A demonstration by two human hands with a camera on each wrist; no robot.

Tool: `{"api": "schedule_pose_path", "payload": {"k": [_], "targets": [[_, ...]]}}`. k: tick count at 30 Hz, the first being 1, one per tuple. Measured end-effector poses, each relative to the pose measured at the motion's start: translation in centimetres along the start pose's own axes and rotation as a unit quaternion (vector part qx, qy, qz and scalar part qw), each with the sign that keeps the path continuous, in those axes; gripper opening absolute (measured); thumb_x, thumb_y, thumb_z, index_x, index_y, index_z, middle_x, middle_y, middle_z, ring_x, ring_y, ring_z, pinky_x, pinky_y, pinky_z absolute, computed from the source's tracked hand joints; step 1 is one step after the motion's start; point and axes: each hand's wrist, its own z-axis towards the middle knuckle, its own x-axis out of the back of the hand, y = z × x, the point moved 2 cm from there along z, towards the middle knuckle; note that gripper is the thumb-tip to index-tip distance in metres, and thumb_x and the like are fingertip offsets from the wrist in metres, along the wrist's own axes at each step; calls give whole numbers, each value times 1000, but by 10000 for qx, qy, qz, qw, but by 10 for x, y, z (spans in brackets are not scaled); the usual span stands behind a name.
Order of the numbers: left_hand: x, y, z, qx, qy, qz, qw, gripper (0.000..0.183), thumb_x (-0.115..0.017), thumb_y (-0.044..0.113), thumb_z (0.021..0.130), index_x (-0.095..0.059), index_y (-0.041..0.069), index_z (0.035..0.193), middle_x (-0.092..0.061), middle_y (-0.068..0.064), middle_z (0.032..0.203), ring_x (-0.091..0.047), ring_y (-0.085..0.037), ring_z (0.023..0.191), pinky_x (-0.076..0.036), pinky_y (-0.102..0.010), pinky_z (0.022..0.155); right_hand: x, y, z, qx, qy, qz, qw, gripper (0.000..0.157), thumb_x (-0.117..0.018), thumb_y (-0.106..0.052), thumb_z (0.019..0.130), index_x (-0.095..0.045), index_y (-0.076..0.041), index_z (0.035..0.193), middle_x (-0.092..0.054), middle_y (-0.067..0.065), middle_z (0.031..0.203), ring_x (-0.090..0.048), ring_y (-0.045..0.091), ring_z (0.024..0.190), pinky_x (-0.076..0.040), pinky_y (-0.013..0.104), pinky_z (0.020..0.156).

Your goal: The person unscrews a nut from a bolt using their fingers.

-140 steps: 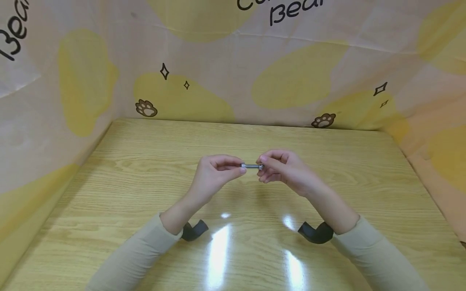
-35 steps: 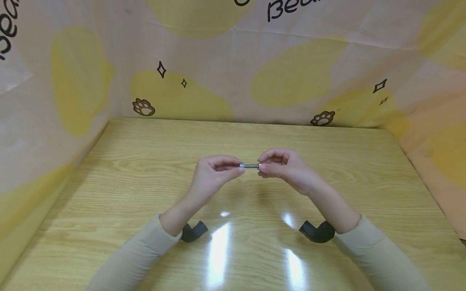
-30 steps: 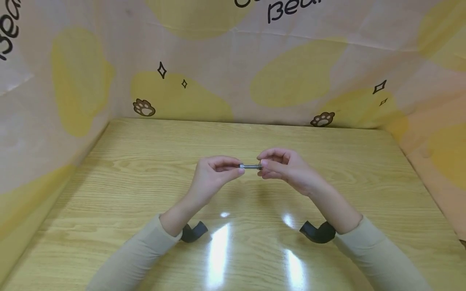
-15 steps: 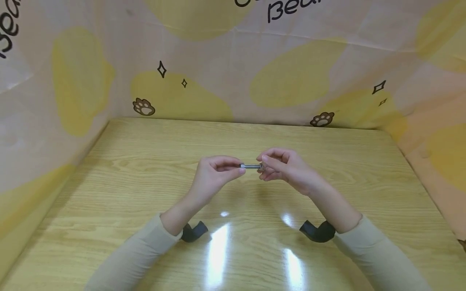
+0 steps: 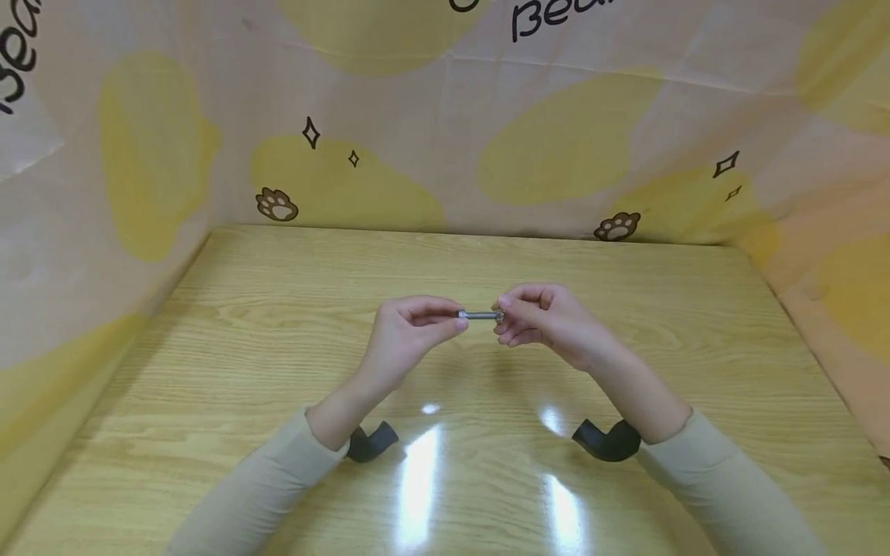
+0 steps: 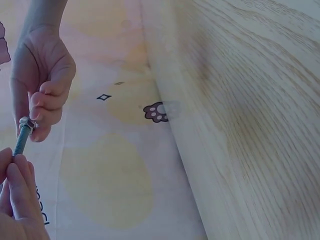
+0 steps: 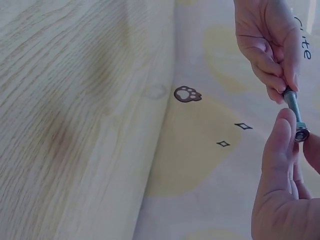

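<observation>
A silvery threaded bolt (image 5: pixel 480 316) is held level above the table, between my two hands. My left hand (image 5: pixel 399 332) pinches its head end between thumb and fingertips; the dark bolt head (image 7: pixel 288 91) shows in the right wrist view. A shiny nut (image 7: pixel 302 134) sits on the far end of the thread. My right hand (image 5: pixel 556 328) has its curled fingers round this nut, with the fingers touching its side. The right thumb (image 7: pixel 313 151) lies close beside the nut, and the nut's outer face shows.
Both hands are above a light wood-grain table (image 5: pixel 278 371). Behind it hangs a pale cloth (image 5: pixel 445 116) with yellow patches and paw prints, which also covers both sides. A black curved piece (image 5: pixel 371 442) sticks out at each wrist.
My right thumb was laid over the nut 1.2 seconds ago; now it is raised and drawn back, so the nut shows. My left hand and the bolt stay almost in place.
</observation>
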Motion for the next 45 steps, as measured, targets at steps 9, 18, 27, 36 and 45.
{"api": "schedule_pose_path", "payload": {"k": [9, 18, 27, 36, 45], "targets": [[1, 0, 0, 3, -24, -92, 10000, 21, -71, 1, 80, -66, -11, 97, -69, -15, 93, -68, -21, 83, -55, -33, 78, 1, -2, -2, 181, -56, 83, 9998, 12, -57, -2, 90, -59, -3, 103, -65, 5, 90, -66, 17, 83, -54, 31, 81], [1, 0, 0, -25, -6, -116, 9999, 21, -72, 2, 80, -67, -9, 97, -69, -15, 93, -68, -21, 83, -56, -33, 78, 0, -1, -2, 166, -81, 86, 9998, 13, -57, 2, 89, -61, -3, 100, -66, 5, 88, -66, 14, 79, -55, 29, 78], [1, -3, 0, -9, 3, -131, 9999, 18, -72, 2, 79, -68, -6, 95, -70, -14, 92, -68, -22, 83, -56, -34, 77, -2, -1, -3, 29, -60, 176, 9998, 11, -53, -11, 95, -61, -5, 99, -64, 6, 82, -64, 15, 71, -56, 29, 72], [1, -1, 0, -58, -36, -125, 9999, 18, -72, 2, 80, -68, -7, 95, -69, -15, 93, -68, -22, 83, -56, -34, 77, 1, -1, -2, 291, -35, 80, 9995, 16, -58, 3, 87, -60, -5, 100, -65, 5, 91, -65, 16, 83, -54, 31, 82], [0, -1, 2, -20, -11, -99, 9999, 19, -72, 3, 80, -68, -7, 96, -70, -15, 93, -68, -21, 83, -56, -33, 77, 0, -1, -2, -1, -153, 357, 9992, 9, -54, -6, 94, -63, -4, 95, -66, 7, 80, -65, 14, 70, -56, 27, 70]]}}
